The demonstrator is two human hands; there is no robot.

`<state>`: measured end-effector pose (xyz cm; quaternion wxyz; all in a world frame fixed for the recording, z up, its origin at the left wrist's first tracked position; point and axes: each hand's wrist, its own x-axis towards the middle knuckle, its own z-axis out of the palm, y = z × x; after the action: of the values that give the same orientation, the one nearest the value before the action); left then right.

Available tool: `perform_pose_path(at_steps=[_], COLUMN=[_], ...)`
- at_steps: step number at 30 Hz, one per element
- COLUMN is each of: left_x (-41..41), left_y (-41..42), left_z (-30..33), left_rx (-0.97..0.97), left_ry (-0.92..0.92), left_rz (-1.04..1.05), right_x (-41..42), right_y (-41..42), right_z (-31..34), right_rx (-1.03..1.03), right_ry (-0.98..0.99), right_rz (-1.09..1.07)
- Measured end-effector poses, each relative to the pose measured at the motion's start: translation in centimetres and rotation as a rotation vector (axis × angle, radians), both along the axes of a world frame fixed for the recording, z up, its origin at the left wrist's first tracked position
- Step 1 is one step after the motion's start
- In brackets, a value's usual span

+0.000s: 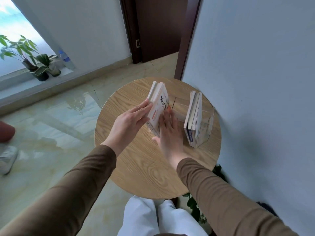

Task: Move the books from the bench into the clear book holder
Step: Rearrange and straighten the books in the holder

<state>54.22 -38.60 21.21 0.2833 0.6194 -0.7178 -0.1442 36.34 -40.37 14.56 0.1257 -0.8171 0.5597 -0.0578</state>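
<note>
A small stack of books (159, 103) stands upright and tilted left on the round wooden table (144, 171), at the left end of the clear book holder (209, 122). My left hand (131, 120) lies flat against the stack's left side. My right hand (168, 133) presses flat on its right cover, so the stack is held between both palms. A second group of books (193, 120) stands upright at the holder's right end, apart from my hands. The holder's floor between the two groups is bare.
The table stands against a pale wall (255, 82) on the right. A dark door (158, 31) is behind it. Potted plants (39, 65) and a water bottle (65, 59) sit on the window ledge at left. Another person's shoe (6, 159) is on the glossy floor.
</note>
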Motion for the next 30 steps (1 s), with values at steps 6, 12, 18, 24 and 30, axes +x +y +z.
perform_pose_path(at_steps=[6,12,18,24,30], left_x=[0.3,0.5,0.6,0.5,-0.1], left_y=[-0.2,-0.2,-0.3,-0.2,0.6], left_z=[-0.4,-0.3,-0.4,-0.2,0.3], left_rx=[-0.013,-0.022,-0.030,-0.008,0.024], left_ry=[-0.017,-0.030,-0.024,-0.042,-0.024], left_rz=[-0.016,-0.058,-0.061,-0.052,-0.027], right_x=[1.0,1.3,1.4,1.4,1.0], right_y=[-0.1,-0.1,-0.2,-0.1,2.2], right_z=[-2.3,-3.1,-3.5,-3.5,0.0], right_rx=[-0.047,-0.066,-0.093,-0.095,-0.182], right_ry=[-0.088,-0.120,-0.111,-0.112,-0.269], right_rz=[-0.120,-0.163,-0.167,-0.171,-0.087])
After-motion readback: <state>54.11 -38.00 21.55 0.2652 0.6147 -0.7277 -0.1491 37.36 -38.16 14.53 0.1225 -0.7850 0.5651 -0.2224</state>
